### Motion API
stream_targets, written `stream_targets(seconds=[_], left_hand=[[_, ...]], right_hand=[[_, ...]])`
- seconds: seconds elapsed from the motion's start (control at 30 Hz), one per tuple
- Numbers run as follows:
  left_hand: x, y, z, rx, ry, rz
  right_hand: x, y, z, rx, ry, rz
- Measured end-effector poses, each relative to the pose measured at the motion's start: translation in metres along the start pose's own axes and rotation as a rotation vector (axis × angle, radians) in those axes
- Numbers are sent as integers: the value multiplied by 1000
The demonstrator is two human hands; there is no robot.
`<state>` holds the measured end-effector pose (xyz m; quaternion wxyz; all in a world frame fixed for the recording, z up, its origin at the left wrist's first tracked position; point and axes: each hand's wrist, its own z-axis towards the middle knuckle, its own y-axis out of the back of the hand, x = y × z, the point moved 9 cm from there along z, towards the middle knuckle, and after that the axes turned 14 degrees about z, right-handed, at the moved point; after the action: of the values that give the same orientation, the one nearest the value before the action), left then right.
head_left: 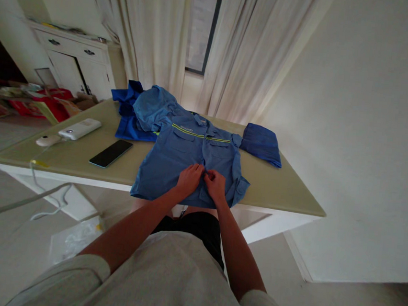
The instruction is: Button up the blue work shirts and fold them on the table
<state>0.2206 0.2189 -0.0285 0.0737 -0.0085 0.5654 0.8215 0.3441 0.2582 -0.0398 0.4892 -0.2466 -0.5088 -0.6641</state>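
Note:
A blue work shirt with a yellow-green chest stripe lies flat, front up, at the near edge of the table. My left hand and my right hand rest side by side on its lower front, along the button line. Both have their fingers curled and pinched on the shirt fabric. What is between the fingertips is too small to make out.
More blue garments lie heaped at the back of the table, and a folded blue piece at the right. A black phone, a white power bank and a cable lie at the left. Curtains and a white cabinet stand behind.

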Motion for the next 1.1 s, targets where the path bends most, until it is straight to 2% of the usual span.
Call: stream_targets(seconds=[0.43, 0.6, 0.7, 0.9, 1.1], left_hand=[[0, 0, -1, -8, -19, -53], [12, -4, 2, 33, 89, -173], [14, -5, 4, 36, 78, -236], [17, -6, 7, -21, 42, -396], [20, -13, 8, 6, 60, -444]], right_hand=[[4, -1, -3, 10, 23, -30], [9, -4, -4, 63, 42, 90], [11, -3, -3, 73, 48, 144], [0, -1, 2, 83, -54, 259], [0, -4, 4, 83, 6, 198]])
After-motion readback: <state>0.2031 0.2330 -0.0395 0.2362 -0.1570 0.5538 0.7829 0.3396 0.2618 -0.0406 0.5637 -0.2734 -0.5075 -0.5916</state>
